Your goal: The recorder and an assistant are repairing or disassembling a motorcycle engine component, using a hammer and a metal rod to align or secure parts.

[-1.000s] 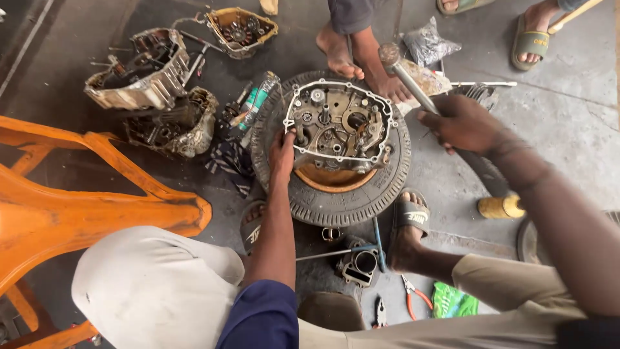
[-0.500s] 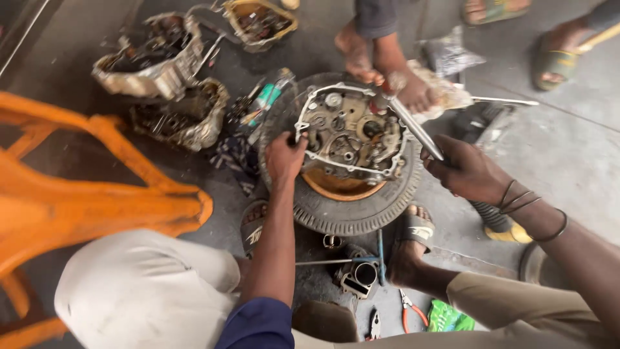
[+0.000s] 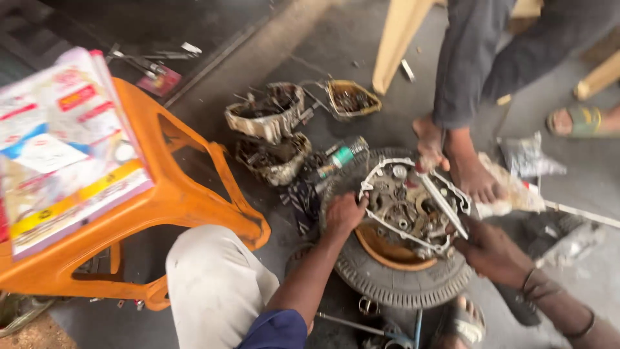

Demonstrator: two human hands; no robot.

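An open engine case [image 3: 407, 207] with gears inside lies on a small tyre [image 3: 400, 281] on the floor. My left hand [image 3: 345, 212] grips the case's left edge. My right hand [image 3: 491, 249] is closed around a long metal tool [image 3: 445, 201] whose tip reaches across the case's right side. Another person's bare feet [image 3: 452, 165] press on the far edge of the tyre.
An orange plastic stool [image 3: 187, 200] with a printed booklet [image 3: 61, 145] on top stands at the left. Other greasy engine parts [image 3: 268, 136] and a small tray of bits [image 3: 352, 98] lie behind the tyre. Tools lie on the floor at the far left and under my arm.
The view has swung left and up, bringing the stool top and booklet into sight. My right hand has lowered the tool onto the case. My left hand stays on the case's edge.
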